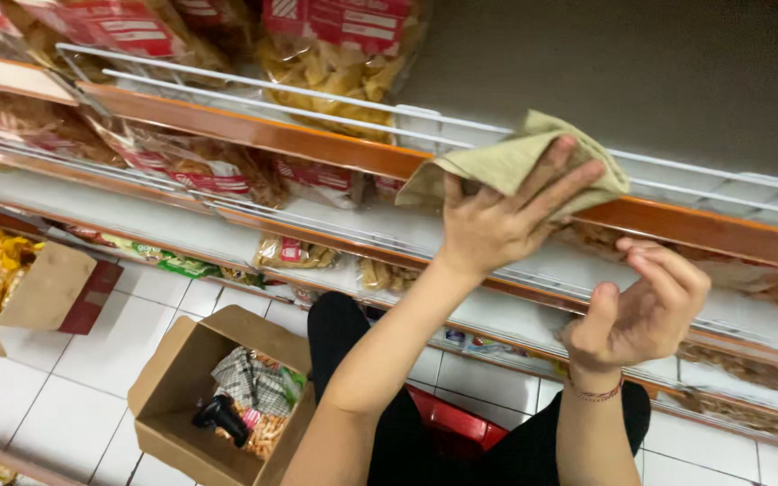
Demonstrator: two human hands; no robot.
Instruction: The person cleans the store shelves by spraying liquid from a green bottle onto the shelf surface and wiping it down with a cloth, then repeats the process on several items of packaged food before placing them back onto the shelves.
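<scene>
Cloth (517, 162), olive-green and folded, lies pressed against the front edge of the upper shelf (254, 130), at the orange strip near its right end. Its long axis runs along that edge, from a drooping corner at lower left up to a corner at the right, with a peak poking above the white wire rail (317, 94). The left hand (502, 220) holds it there, palm flat on the cloth, fingers spread and stretched up to the right across the fabric, not curled round it. The right hand (637, 310) hangs free just below and to the right, in front of the middle shelf (137, 202); its fingers are loosely curled, half open, and grip nothing. A thread bracelet (594, 392) circles that wrist.

Bags of snacks (339, 45) sit on the upper shelf's left part and more lie along the left of the shelves below. On the tiled floor (74, 360) an open cardboard box (182, 387) holds packets and a dark tool, near the person's knee. A second box (51, 292) stands at the left edge, and a red basket (452, 423) shows between the legs.
</scene>
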